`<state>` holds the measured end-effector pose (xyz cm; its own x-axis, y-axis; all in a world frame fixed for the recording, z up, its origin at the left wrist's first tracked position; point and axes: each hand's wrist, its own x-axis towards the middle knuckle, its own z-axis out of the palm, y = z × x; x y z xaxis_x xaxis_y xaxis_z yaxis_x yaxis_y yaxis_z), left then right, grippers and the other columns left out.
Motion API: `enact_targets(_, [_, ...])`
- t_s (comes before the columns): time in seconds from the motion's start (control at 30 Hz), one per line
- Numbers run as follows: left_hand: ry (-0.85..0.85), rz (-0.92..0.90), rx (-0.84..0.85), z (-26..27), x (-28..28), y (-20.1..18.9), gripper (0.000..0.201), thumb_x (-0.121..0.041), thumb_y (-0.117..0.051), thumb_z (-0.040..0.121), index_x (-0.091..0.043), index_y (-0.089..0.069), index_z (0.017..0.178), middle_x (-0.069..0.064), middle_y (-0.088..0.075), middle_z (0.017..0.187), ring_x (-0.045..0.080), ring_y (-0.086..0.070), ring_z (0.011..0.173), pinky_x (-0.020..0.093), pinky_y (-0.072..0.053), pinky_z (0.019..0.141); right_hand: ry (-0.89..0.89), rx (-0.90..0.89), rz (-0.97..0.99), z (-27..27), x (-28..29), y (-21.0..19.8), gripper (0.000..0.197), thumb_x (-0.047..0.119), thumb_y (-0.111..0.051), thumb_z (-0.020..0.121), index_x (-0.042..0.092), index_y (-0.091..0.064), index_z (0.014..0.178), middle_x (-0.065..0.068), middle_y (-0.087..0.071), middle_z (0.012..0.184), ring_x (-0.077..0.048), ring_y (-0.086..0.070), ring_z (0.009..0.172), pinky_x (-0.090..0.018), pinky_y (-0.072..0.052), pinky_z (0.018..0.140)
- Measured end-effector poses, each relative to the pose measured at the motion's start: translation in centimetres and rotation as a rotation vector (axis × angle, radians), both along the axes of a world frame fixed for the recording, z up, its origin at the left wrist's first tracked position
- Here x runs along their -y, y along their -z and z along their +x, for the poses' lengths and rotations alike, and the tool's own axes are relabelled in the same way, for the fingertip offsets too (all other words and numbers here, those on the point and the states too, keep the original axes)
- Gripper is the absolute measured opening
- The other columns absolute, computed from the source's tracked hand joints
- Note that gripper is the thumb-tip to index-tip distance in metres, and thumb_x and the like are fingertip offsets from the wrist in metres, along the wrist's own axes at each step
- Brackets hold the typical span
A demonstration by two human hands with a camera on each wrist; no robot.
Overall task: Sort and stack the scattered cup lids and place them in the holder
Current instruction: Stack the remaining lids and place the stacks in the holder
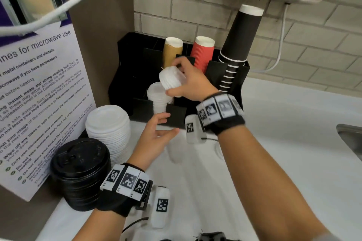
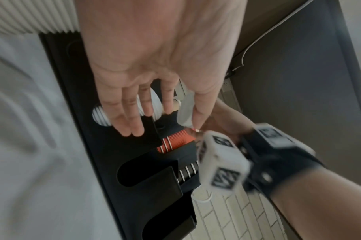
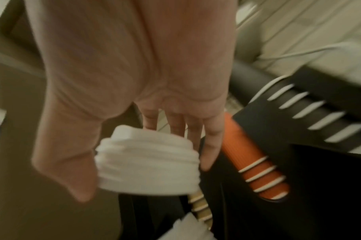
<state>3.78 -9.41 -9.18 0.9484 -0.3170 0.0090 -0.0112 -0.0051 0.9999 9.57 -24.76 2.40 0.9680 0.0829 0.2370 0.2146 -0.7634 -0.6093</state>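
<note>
A small stack of white lids (image 1: 172,81) is gripped between thumb and curled fingers of the right hand (image 1: 191,82) at the frame's centre, tilted, just above the white lids (image 1: 157,97) already seated in the black holder (image 1: 137,68). The left hand (image 1: 154,139) is held below, fingers straight and slightly apart, gripping nothing. Larger white lids (image 1: 108,123) and black lids (image 1: 81,170) are stacked at lower left.
</note>
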Motion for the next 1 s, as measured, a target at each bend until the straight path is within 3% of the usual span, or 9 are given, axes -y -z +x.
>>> enact_targets(0.1, [0.029, 0.025, 0.008, 0.0, -0.1, 0.0, 0.034, -0.021, -0.071, 0.088, -0.038, -0.057, 0.114, -0.001, -0.050, 0.131, 0.017, -0.063, 0.102, 0.036, -0.052, 0.091, -0.050, -0.081, -0.190, 3.6, -1.6, -0.2, 0.076, 0.016, -0.080, 0.069, 0.013, -0.041, 0.133, -0.009, -0.049, 0.124, -0.021, -0.048, 0.109, -0.024, -0.037, 0.080])
enact_targets(0.2, [0.038, 0.029, 0.004, 0.2, -0.4, -0.1, 0.030, -0.020, -0.070, 0.088, -0.037, -0.059, 0.110, -0.001, -0.051, 0.131, 0.017, -0.062, 0.100, 0.034, -0.052, 0.088, -0.079, -0.135, -0.269, 5.2, -2.7, 0.7, 0.076, 0.015, -0.079, 0.070, 0.010, -0.038, 0.133, -0.011, -0.046, 0.115, -0.022, -0.048, 0.098, -0.028, -0.040, 0.075])
enact_targets(0.37, [0.007, 0.048, -0.013, 0.7, -0.9, 0.0, 0.029, -0.018, -0.069, 0.089, -0.031, -0.060, 0.114, -0.003, -0.051, 0.130, 0.018, -0.063, 0.100, 0.014, -0.051, 0.074, -0.027, -0.166, -0.423, 5.7, -3.0, 2.1, 0.080, 0.022, -0.080, 0.069, 0.014, -0.036, 0.136, -0.014, -0.042, 0.125, -0.033, -0.047, 0.113, -0.047, -0.048, 0.091])
enact_targets(0.6, [0.034, 0.082, -0.030, 0.7, -0.6, -0.1, 0.028, -0.022, -0.068, 0.090, -0.034, -0.060, 0.114, -0.006, -0.052, 0.130, 0.018, -0.062, 0.105, 0.031, -0.053, 0.087, -0.055, -0.220, -0.555, 5.4, -2.9, 2.2, 0.088, 0.027, -0.080, 0.068, 0.018, -0.034, 0.142, -0.014, -0.035, 0.135, -0.034, -0.037, 0.123, -0.047, -0.048, 0.092])
enact_targets(0.7, [0.036, 0.093, -0.030, 0.6, -0.7, 0.0, 0.027, -0.023, -0.068, 0.090, -0.036, -0.060, 0.113, -0.007, -0.052, 0.130, 0.016, -0.062, 0.105, 0.031, -0.053, 0.086, -0.081, -0.236, -0.624, 5.2, -2.9, 2.1, 0.096, 0.022, -0.083, 0.066, 0.017, -0.029, 0.145, -0.015, -0.032, 0.139, -0.034, -0.035, 0.126, -0.046, -0.047, 0.094])
enact_targets(0.87, [0.040, 0.093, -0.041, 0.5, -0.7, 0.2, 0.028, -0.024, -0.069, 0.089, -0.037, -0.060, 0.113, -0.008, -0.053, 0.129, 0.015, -0.061, 0.106, 0.030, -0.053, 0.085, -0.056, -0.102, -0.745, 4.8, -3.0, 2.4, 0.084, 0.026, -0.078, 0.074, 0.016, -0.032, 0.144, -0.014, -0.044, 0.130, -0.033, -0.047, 0.118, -0.042, -0.050, 0.087])
enact_targets(1.0, [0.032, 0.106, -0.032, 0.6, -0.6, 0.3, 0.029, -0.025, -0.069, 0.089, -0.037, -0.060, 0.113, -0.008, -0.054, 0.128, 0.014, -0.061, 0.105, 0.032, -0.054, 0.088, -0.031, -0.043, -0.861, 4.7, -3.2, 3.2, 0.081, 0.030, -0.074, 0.079, 0.014, -0.030, 0.146, -0.015, -0.036, 0.139, -0.031, -0.037, 0.129, -0.040, -0.044, 0.091])
